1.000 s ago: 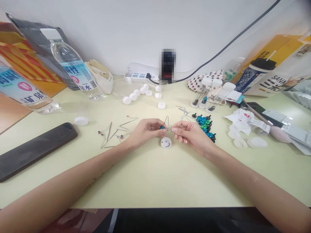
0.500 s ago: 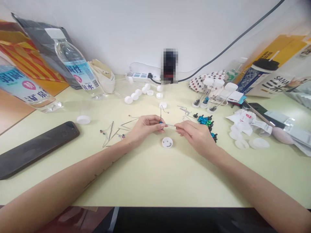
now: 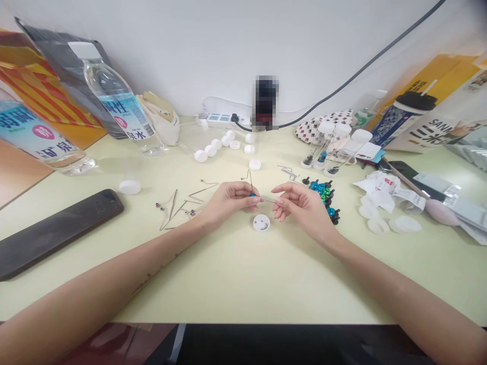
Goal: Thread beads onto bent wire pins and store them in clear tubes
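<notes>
My left hand pinches a small blue metal fitting between thumb and fingers. From the fitting a thin bent wire rises, its upper end hooked over to the left. A thin silver metal rod runs sideways from the fitting to my right hand. The right thumb and a finger hold the rod's end, while the index finger is lifted off it. Just below the hands sits a white round cap with tiny metal pieces in it.
Bent metal wires lie left of my hands. Blue, green and black fittings cluster at right, near L-shaped metal pieces. White caps stand behind. A dark oblong case and water bottles are at left.
The bent wire has turned, its hooked end swinging from right to left. My right fingers have spread, with the index finger rising off the rod.
</notes>
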The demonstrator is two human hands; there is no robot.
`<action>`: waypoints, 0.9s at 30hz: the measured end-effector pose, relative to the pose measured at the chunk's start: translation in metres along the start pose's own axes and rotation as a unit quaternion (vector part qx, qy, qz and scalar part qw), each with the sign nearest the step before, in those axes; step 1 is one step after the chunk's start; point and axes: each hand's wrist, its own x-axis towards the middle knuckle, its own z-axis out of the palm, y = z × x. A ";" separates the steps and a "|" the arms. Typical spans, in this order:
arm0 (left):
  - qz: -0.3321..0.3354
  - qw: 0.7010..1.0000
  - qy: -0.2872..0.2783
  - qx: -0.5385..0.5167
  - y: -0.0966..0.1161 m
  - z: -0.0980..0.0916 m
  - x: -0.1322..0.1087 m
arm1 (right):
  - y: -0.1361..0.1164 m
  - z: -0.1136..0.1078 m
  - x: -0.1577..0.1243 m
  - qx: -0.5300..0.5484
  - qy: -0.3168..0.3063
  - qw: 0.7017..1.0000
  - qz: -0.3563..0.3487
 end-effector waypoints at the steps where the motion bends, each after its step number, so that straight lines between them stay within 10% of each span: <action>1: 0.000 1.000 0.000 -0.001 0.000 -0.001 0.000 | 0.001 -0.001 0.000 -0.051 0.009 0.998 -0.034; 7: -0.003 1.000 -0.001 -0.011 -0.001 -0.002 0.000 | 0.003 -0.009 -0.002 -0.393 0.061 0.885 -0.241; 12: -0.002 1.000 0.000 -0.009 -0.002 -0.002 0.000 | 0.005 -0.011 -0.002 -0.396 0.039 0.877 -0.269; 18: 0.012 1.000 0.004 -0.011 -0.003 -0.002 0.001 | 0.002 -0.002 -0.002 -0.095 0.005 0.994 -0.052; 27: 0.038 0.999 0.016 0.020 -0.003 0.000 0.000 | 0.000 -0.001 0.001 0.112 -0.042 0.987 0.108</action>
